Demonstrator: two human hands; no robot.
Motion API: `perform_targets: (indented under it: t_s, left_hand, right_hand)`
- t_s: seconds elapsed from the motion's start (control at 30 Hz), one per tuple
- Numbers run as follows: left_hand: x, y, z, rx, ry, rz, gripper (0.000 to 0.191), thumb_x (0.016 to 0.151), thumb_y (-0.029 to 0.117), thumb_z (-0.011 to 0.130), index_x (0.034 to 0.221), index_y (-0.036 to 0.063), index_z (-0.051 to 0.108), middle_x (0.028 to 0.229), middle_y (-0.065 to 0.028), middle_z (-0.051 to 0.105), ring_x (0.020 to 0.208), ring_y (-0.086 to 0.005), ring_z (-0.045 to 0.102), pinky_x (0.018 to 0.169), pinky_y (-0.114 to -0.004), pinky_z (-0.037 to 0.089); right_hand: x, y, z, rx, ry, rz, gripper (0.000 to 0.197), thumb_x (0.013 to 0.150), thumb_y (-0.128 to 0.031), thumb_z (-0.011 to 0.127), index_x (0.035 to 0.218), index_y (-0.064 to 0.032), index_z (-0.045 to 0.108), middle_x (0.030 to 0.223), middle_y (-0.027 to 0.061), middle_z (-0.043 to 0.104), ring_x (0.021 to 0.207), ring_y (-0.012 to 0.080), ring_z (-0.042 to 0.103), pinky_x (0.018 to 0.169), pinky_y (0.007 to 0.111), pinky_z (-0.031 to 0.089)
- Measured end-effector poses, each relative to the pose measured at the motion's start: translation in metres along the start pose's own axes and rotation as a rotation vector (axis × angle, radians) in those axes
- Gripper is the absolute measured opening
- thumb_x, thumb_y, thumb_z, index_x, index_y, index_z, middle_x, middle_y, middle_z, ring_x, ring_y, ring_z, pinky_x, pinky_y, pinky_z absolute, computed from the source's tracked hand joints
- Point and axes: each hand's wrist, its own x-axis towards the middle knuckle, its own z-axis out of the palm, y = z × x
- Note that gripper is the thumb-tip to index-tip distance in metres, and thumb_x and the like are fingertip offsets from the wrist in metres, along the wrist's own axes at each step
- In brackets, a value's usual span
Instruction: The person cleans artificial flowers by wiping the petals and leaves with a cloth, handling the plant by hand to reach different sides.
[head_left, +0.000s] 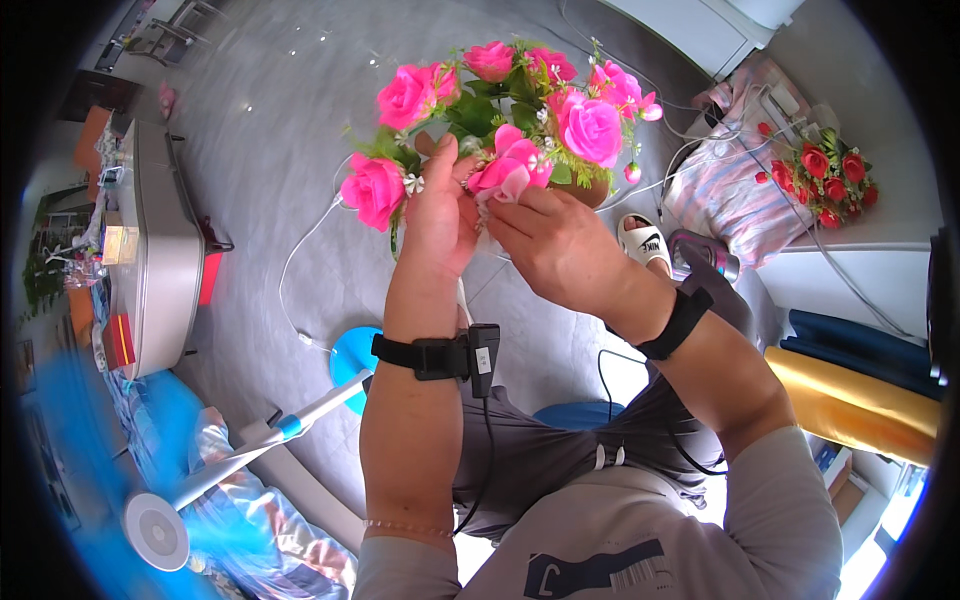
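A bunch of pink artificial roses (592, 129) with green leaves and small white blossoms stands before me, and part of a brown pot (590, 192) shows beneath it. My left hand (442, 214) reaches in among the stems, palm turned up, with its fingers around the back of the front pink rose (516, 159). From the other side my right hand (559, 244) pinches the pale lower petals of that same rose. Both hands meet just under the bloom. Some fingertips are hidden by petals, and a whitish blurred bit between the hands is not clear.
A fan with blurred blue blades and a white pole (330, 401) stands at my left. White cables (289, 274) cross the grey floor. Red artificial flowers (832, 180) lie beside a striped cloth (720, 176) at right. A grey-white cabinet (161, 247) is at far left.
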Motion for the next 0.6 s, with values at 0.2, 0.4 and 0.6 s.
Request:
perform_targets:
  t_s: [0.2, 0.4, 0.6]
  left_hand:
    - [-0.001, 0.004, -0.004, -0.122, -0.116, 0.036, 0.053, 0.106, 0.045, 0.042, 0.133, 0.0013, 0.058, 0.125, -0.0125, 0.068, 0.115, -0.0246, 0.065, 0.101, -0.041, 0.050]
    - [-0.003, 0.001, 0.006, -0.112, -0.074, 0.108, 0.046, 0.106, 0.041, 0.045, 0.134, 0.0063, 0.057, 0.125, -0.0114, 0.067, 0.115, -0.0215, 0.065, 0.101, -0.042, 0.050]
    - [-0.002, 0.002, -0.002, -0.116, -0.070, 0.037, 0.050, 0.105, 0.045, 0.046, 0.133, 0.0054, 0.057, 0.125, -0.0111, 0.067, 0.112, -0.0221, 0.065, 0.100, -0.040, 0.050]
  right_hand:
    - [0.003, -0.002, -0.018, 0.312, -0.371, 0.214, 0.007, 0.070, -0.005, 0.064, 0.077, -0.0034, 0.065, 0.088, 0.0084, 0.067, 0.086, 0.0284, 0.064, 0.077, 0.040, 0.054]
    - [0.011, 0.009, -0.020, 0.202, 0.294, 0.071, 0.035, 0.070, -0.002, 0.069, 0.105, -0.0023, 0.068, 0.105, 0.0100, 0.070, 0.089, 0.0298, 0.063, 0.085, 0.040, 0.054]
    - [0.006, 0.003, -0.003, -0.028, 0.061, 0.049, 0.035, 0.073, -0.007, 0.067, 0.108, -0.0001, 0.069, 0.107, 0.0094, 0.069, 0.095, 0.0272, 0.062, 0.083, 0.038, 0.055]
